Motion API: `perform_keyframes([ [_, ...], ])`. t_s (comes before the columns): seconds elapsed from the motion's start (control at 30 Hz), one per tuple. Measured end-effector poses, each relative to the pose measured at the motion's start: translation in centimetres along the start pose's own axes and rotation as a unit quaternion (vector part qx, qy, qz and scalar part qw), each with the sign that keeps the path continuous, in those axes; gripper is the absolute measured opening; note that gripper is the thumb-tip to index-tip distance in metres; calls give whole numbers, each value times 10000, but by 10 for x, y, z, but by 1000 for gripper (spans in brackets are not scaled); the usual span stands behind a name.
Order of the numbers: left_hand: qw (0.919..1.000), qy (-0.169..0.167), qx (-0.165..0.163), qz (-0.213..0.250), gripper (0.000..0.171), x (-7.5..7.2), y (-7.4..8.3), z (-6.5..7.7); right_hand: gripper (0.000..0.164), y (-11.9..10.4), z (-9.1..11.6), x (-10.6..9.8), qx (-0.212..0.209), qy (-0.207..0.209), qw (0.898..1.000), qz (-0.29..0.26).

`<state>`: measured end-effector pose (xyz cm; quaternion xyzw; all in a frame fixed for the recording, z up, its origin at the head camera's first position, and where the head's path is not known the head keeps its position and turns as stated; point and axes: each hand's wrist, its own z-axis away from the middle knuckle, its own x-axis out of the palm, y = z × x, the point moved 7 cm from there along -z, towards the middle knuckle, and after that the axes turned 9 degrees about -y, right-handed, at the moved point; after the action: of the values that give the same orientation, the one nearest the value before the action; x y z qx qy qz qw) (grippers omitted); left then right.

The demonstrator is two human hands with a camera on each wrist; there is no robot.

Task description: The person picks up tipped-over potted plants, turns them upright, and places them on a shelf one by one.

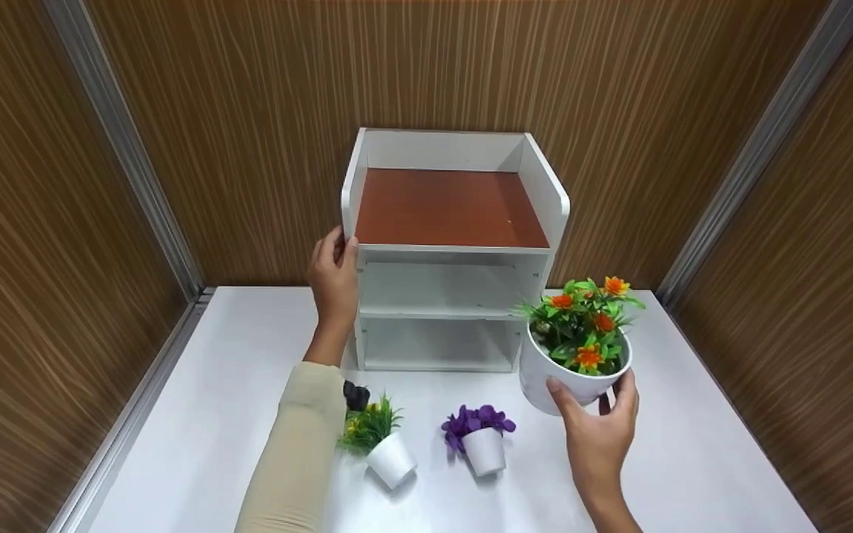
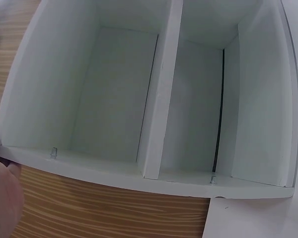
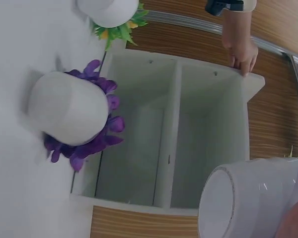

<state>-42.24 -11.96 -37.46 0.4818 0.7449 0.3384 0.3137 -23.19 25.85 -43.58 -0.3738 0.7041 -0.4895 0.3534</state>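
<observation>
My right hand (image 1: pixel 600 433) grips a white flower pot (image 1: pixel 571 381) with orange flowers and green leaves, raised off the table at the right of a small white shelf (image 1: pixel 441 309). In the right wrist view the pot's base (image 3: pixel 218 203) shows at lower right. My left hand (image 1: pixel 335 277) holds the shelf's left side panel near its front edge, thumb in front and fingers outside. A small white pot with yellow flowers (image 1: pixel 392 460) lies tipped on the table in front of the shelf. Beside it another small pot with purple flowers (image 1: pixel 485 450) is tipped too.
The shelf has a red-brown top board (image 1: pixel 449 207) with raised sides, and two compartments below. It stands at the back of the white table (image 1: pixel 234 355). Wood-patterned walls (image 1: pixel 249 111) enclose the back and both sides. A black object (image 1: pixel 356 396) is partly hidden by my left sleeve.
</observation>
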Motion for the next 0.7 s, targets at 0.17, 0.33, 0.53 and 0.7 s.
perform_keyframes([
  [0.17, 10000, 36, -7, -64, 40, 1, -2, -1, 106, -12, -3, 12, -159, -65, 9997, -165],
  [0.33, 9999, 71, 7, -72, 39, 3, -3, -1, 103, -21, -7, 23, -436, -152, 9988, -163],
  [0.53, 10000, -3, -54, 22, 41, 5, -2, -1, 101, -29, -13, 31, -795, -178, 9965, -162],
  [0.7, 10000, 3, -47, 64, 41, 5, -1, -1, 100, -39, -18, 35, -1033, -128, 9945, -149],
])
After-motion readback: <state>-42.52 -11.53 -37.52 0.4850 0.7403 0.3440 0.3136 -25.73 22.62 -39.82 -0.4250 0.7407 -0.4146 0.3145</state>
